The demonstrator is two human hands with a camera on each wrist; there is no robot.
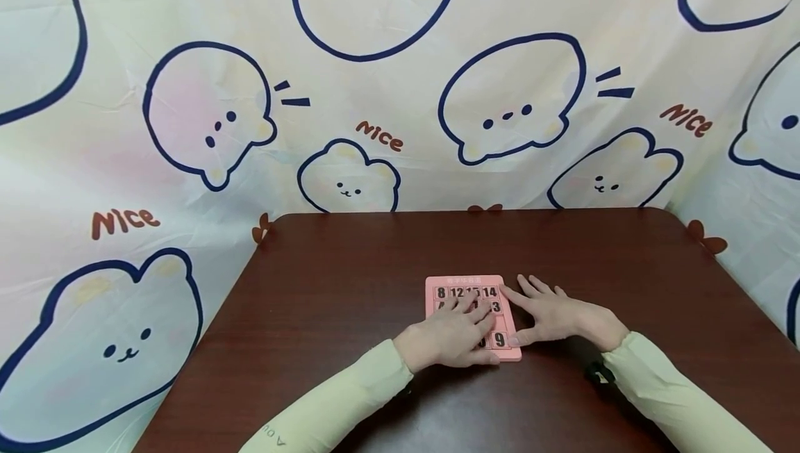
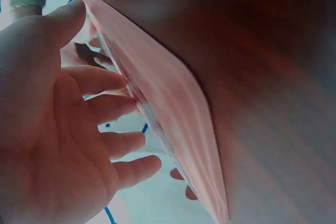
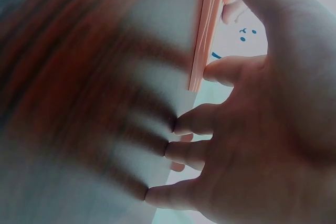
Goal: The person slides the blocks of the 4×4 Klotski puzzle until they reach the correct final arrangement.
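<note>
Hold the number board (image 1: 509,355) steady and slide with a soft touch

The pink number board lies flat on the brown surface (image 1: 350,272), under the left hand (image 1: 450,338) and just left of the right hand (image 1: 556,315). The left hand is wide open, fingers spread over the number tiles (image 1: 489,292), and grips nothing. The right hand is open too; its pointing finger and thumb touch the board's edge but do not wrap round it.

This looks like a sliding step. To do it well, the right hand should hold that edge still while a left fingertip pushes one tile at a time, gently and straight. There seems to be a free spot between the two hands, with the 3 (image 1: 497,307) above it and the 9 (image 1: 499,340) below.

Only the head view shows the numbers. The right wrist view shows three other right fingertips resting on the surface, beside the board. The left wrist view shows the board's pink side beyond the left fingertips. I cannot tell which of those fingertips press a tile.
</note>
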